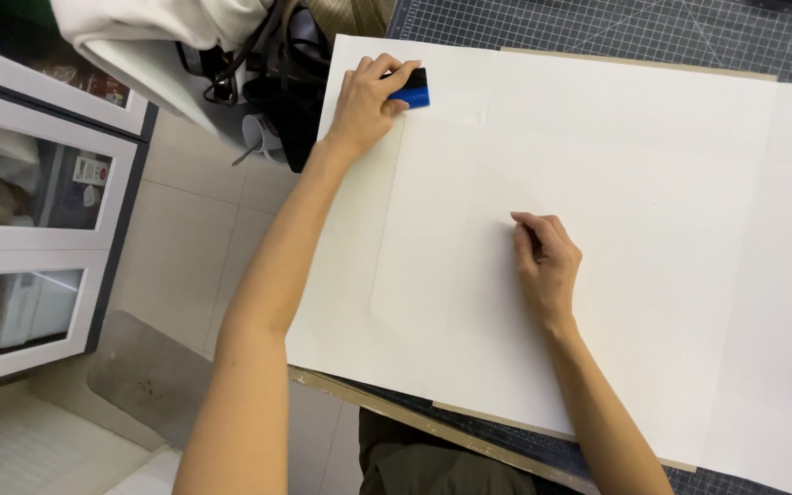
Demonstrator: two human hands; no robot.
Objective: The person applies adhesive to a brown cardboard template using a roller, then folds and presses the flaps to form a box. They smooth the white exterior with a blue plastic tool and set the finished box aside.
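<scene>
My left hand (370,99) grips a small blue and black squeegee (412,90) and presses it on the far left corner of a large white sheet (653,183). My right hand (547,257) rests on the middle of the sheet, fingers curled, fingertips pressing down on the paper. It holds nothing. Faint fold or seam lines run across the sheet. The sheet lies on a brown board over a dark gridded cutting mat (598,23).
The table's near edge (396,408) runs diagonally below my arms. To the left is a tiled floor (194,229), a white cabinet with glass doors (38,220), and a black bag with white cloth (277,64) beside the table corner.
</scene>
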